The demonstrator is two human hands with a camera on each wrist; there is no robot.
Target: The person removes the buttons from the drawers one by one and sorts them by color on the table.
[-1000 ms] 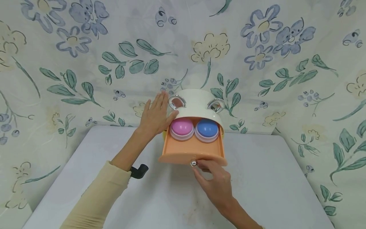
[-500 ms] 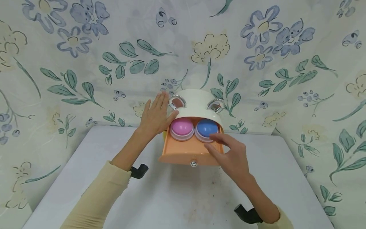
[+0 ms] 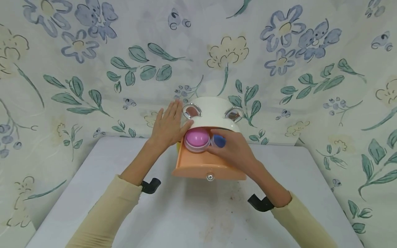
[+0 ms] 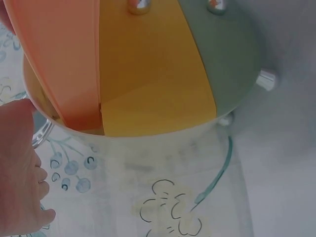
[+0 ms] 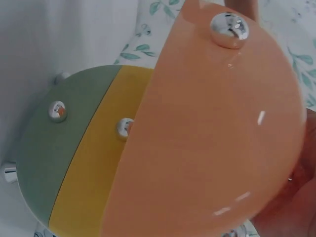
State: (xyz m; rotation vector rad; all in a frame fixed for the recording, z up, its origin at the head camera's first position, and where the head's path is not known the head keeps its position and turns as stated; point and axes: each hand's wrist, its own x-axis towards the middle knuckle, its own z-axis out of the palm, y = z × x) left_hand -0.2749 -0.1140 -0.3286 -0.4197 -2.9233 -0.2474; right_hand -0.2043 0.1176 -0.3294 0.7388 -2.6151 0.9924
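A white rounded case point(image 3: 214, 108) with chrome ring handles stands at the table's back, its orange top drawer point(image 3: 195, 161) pulled out. My left hand point(image 3: 169, 127) rests along the case's left side, fingers straight, thumb near the left ring handle. Inside the drawer sit a round pot with a shiny pink domed top point(image 3: 197, 137) and, to its right, a similar one with a blue domed top point(image 3: 219, 141). Thumb and fingers of my right hand point(image 3: 237, 148) are curled round the blue-topped pot, hiding much of it. A silver knob point(image 3: 210, 177) marks the drawer's front.
Beneath the orange drawer are a yellow drawer point(image 4: 153, 74) and a green drawer point(image 5: 74, 133), both shut, with silver knobs. The white table point(image 3: 285, 193) has small specks near its front. A flowered cloth point(image 3: 136, 27) hangs behind.
My right hand has let go of the drawer's knob, moved up over the drawer, and taken hold of the blue-topped pot. My left hand has stayed in place.
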